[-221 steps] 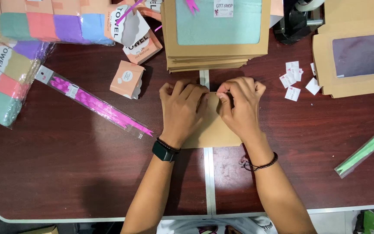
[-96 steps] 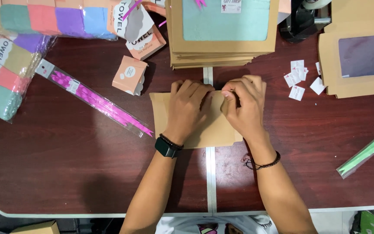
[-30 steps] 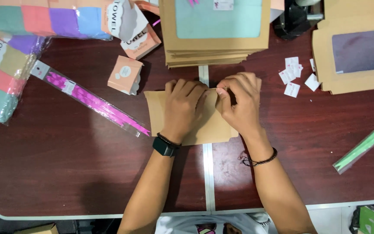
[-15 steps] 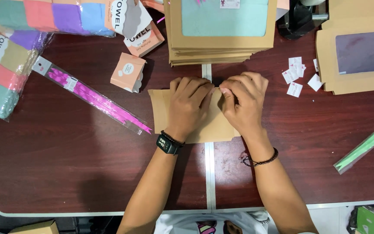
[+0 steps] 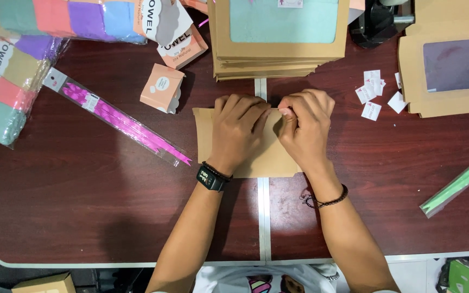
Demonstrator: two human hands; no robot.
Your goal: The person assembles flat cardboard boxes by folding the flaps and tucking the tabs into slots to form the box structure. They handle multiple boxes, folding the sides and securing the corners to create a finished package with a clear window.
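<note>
At desk's far-left corner: towel packs [image 5: 6, 81]; pink ribbon strip [image 5: 120, 120] beside.
Desk centre: flat brown card box [image 5: 267, 157].
Left hand [image 5: 238, 130] spread flat, pressing it down.
Right hand [image 5: 305, 127] curled, fingertips pinching fold.
Risk: uneven press skews crease; pinch slip tears flap.

One head-worn camera looks straight down from above onto the dark brown surface [image 5: 82, 217]. It sits fairly near, with both forearms entering from the bottom edge and the surface filling most of the frame.
</note>
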